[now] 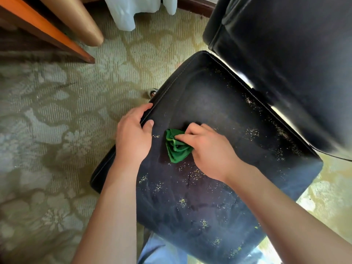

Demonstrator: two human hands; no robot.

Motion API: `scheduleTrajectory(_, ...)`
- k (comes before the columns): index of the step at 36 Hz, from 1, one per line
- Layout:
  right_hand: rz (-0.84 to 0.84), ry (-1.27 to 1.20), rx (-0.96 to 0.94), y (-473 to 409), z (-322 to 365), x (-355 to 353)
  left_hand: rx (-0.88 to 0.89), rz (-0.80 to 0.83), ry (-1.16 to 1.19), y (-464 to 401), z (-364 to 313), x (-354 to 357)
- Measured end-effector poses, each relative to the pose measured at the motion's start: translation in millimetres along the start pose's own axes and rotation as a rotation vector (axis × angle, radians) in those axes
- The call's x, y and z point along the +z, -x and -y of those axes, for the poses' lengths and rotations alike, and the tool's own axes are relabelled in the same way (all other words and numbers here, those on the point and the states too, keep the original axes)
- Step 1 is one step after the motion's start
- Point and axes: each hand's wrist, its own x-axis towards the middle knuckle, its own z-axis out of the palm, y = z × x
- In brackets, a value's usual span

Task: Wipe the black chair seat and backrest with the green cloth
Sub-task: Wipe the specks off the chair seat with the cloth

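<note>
Forearms come in from 6 o'clock, bare, one each side of the seat's near edge. Blue trouser fabric (158,248) shows just under the seat at 6.

Left hand (133,134) curls over the seat's left rim at about 9 o'clock of the cushion: fingers wrapped over the piped seam, thumb on top. Judgement: it's there to brace the chair so it doesn't shift or swivel under wiping pressure.

Right hand (207,149) sits near mid-seat, fingers drawn together and pinching the green cloth (177,147), knuckles up, pressing it onto the surface. Cloth is bunched into a wad, folds fanning out toward 7 o'clock from my fingertips. Bunched gives a firmer pad than a flat sheet, probably why I hold it so.

Black chair seat (209,103) looks like smooth leatherette, stitched piping round the edge, rounded corners, slight dish in the middle. Yellow-green specks (251,132) scattered in clusters, heaviest from 3 to 6 o'clock and along the back seam. Patch around the cloth looks cleaner. Judgement: seat partly done, most specks remain.

Backrest (285,63) rises at 1–2 o'clock, same black material, glossy, blurred; can't tell if it's dusty. Not yet wiped, I'd guess.

Floor is patterned carpet (57,130), pale green floral weave. Wooden furniture edge (47,29) at 11.
</note>
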Motion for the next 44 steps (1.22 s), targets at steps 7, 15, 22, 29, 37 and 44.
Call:
scheduleTrajectory(7, -0.399, -0.092, 0.194, -18.9, -11.6, -34.3, -0.073, 0.039, -0.068, 3.6, 7.0, -13.1)
scheduleTrajectory(15, -0.417, -0.017, 0.455, -51.4, -14.4, -34.0, -0.157, 0.09, -0.008, -0.5, 16.4, -19.1)
scheduleTrajectory(22, -0.429, 0.042, 0.424, -63.6, -4.2, -18.6, -0.149, 0.072, 0.037, -4.4, 24.1, -17.6)
scheduleTrajectory(29, -0.353, 0.05, 0.277, -67.3, 5.2, -16.3, -0.146, 0.072, 0.063, -7.3, 30.0, -15.1)
scheduleTrajectory(37, -0.173, 0.124, 0.077, -53.1, 26.3, 1.1, -0.161, 0.065, 0.129, -6.6, 25.9, -15.9)
scheduleTrajectory(44, 0.009, 0.146, -0.074, -30.5, 35.6, 13.1, -0.168, 0.036, 0.151, -4.7, 19.9, -13.9)
